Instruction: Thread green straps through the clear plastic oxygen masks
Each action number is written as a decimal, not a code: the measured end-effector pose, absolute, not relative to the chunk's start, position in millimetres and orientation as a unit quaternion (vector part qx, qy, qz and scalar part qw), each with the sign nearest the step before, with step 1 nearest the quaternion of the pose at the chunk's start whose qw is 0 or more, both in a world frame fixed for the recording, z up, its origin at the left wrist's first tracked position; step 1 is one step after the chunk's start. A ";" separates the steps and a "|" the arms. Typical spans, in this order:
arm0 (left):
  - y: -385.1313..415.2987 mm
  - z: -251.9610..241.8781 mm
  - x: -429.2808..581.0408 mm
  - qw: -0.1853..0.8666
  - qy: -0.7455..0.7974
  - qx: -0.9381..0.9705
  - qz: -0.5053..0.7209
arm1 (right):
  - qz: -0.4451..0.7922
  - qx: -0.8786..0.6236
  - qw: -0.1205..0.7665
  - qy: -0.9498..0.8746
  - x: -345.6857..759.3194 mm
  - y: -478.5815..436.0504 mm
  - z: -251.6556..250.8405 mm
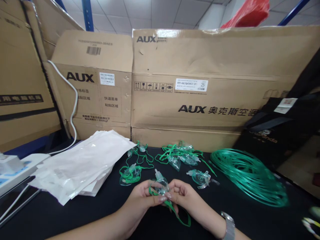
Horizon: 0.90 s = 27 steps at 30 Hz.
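Between my two hands is a clear oxygen mask (pixel 162 181) with a white connector pointing away from me. My left hand (pixel 144 196) grips its left side, thumb pressed near the middle. On the other side my right hand (pixel 181 194) pinches the mask near its green elastic strap (pixel 173 210), which loops down below the fingers. The fingertips partly hide the mask's near edge. Just beyond, another mask with green strap (pixel 131 174) lies to the left, and a mask without a visible green strap (pixel 200 177) lies to the right.
Several more masks with green straps (pixel 183 155) lie piled farther back. A coil of green tubing (pixel 247 176) rests at the right. White plastic bags (pixel 85 163) are stacked at the left, beside a power strip (pixel 17 171). Cardboard boxes (pixel 160 100) wall the back of the black table.
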<state>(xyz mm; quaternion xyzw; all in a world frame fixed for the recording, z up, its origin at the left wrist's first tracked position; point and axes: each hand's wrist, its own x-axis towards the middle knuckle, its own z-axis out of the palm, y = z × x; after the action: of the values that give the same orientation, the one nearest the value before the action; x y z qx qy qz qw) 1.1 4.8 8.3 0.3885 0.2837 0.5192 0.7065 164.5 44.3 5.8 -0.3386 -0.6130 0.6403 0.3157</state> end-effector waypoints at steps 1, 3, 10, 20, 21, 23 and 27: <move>4.5 8.6 0.8 0.707 0.283 0.389 0.519 | 0.642 -0.335 0.316 -0.613 164.8 44.4 5.5; 3.9 9.8 0.4 0.708 0.282 0.389 0.517 | 0.645 -0.327 0.314 -0.615 166.2 44.5 5.1; 4.2 11.1 0.4 0.718 0.275 0.388 0.509 | 0.679 -0.313 0.306 -0.590 171.2 43.7 9.6; 7.5 8.5 -1.1 0.721 0.279 0.374 0.512 | 0.701 -0.301 0.319 -0.562 167.1 39.1 13.1; 7.8 7.8 -1.2 0.721 0.282 0.371 0.513 | 0.704 -0.298 0.319 -0.560 167.1 39.1 12.9; 7.9 6.7 -1.3 0.720 0.286 0.374 0.510 | 0.709 -0.289 0.316 -0.561 167.3 39.6 11.6; 6.5 6.0 -1.4 0.719 0.288 0.382 0.505 | 0.713 -0.273 0.316 -0.564 168.2 41.6 6.9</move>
<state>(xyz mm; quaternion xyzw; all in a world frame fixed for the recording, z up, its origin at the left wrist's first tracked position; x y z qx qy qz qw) -1.4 6.5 6.0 0.3817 0.2880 0.5049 0.7187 168.2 41.6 6.9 -0.2735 -0.5637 0.7126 0.3157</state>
